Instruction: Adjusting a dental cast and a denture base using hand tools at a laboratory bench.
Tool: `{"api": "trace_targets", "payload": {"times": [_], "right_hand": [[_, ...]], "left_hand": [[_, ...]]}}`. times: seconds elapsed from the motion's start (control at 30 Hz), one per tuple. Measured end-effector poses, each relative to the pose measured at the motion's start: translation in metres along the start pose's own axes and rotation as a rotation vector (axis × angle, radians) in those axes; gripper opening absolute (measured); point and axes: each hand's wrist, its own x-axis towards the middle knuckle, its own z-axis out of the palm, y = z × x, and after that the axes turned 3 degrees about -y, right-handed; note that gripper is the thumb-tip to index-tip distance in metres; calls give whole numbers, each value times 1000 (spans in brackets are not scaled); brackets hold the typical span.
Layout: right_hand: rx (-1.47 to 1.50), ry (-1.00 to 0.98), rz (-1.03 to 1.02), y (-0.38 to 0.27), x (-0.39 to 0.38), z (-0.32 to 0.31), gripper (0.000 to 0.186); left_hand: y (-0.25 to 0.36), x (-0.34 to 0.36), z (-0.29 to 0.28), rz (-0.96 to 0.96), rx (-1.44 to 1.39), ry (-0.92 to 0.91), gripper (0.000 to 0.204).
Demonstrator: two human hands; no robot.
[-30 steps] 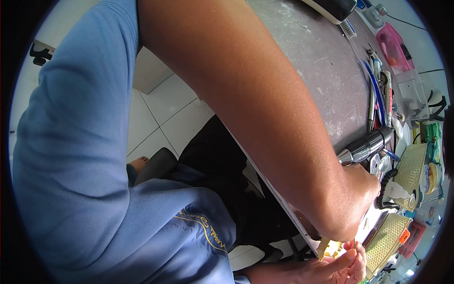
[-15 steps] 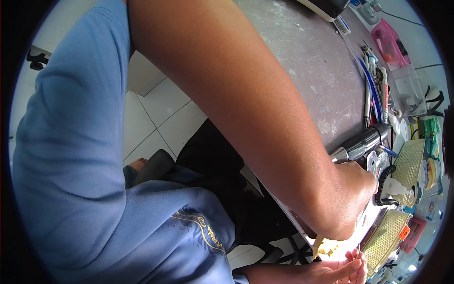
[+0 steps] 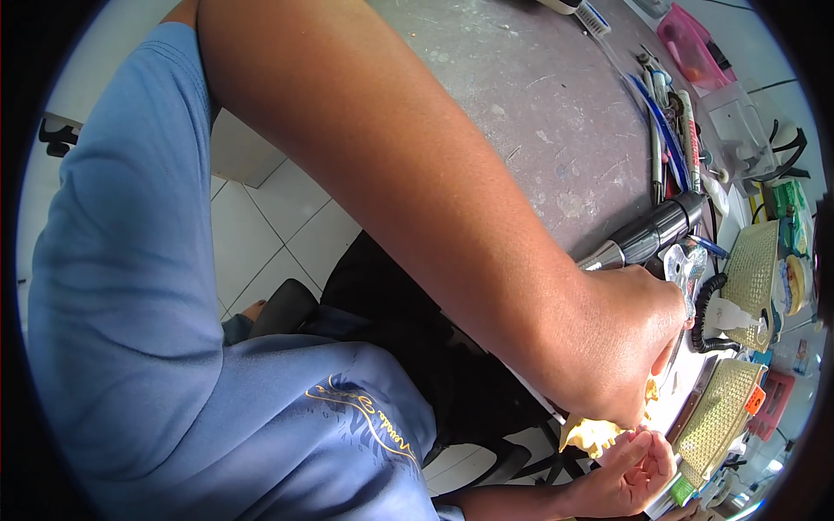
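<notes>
My left arm crosses from the upper left, and my left hand (image 3: 630, 334) curls over a pale yellow dental model (image 3: 593, 436) with tooth-like bumps. Its knuckles face up and hide most of the grip; the model shows below the wrist and beside the fingers. Close under the model is my right hand (image 3: 638, 473), palm turned up, fingers curled and thumb bent toward them. What lies between its fingertips, if anything, cannot be made out. Bright light falls on the work surface around both hands.
A black and silver handpiece (image 3: 647, 236) lies beside my left hand. Past it are pens and tools (image 3: 673, 139), a toothbrush (image 3: 594, 17), a pink container (image 3: 695, 48) and a coiled black cord (image 3: 708, 317). Two woven baskets (image 3: 719, 417) stand along the far side.
My right hand has risen closer to the dental model, and the thin tool seen in it no longer shows. More of the model is visible. The whole view has shifted slightly.
</notes>
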Motion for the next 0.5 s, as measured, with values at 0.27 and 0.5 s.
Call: {"api": "trace_targets", "payload": {"times": [0.27, 0.5], "right_hand": [[1, 7, 266, 17, 10, -7, 16], [55, -4, 221, 6, 3, 2, 16]], "left_hand": [[0, -2, 4, 58, 57, 83, 22], [6, -7, -5, -2, -157, 32, 24]]}}
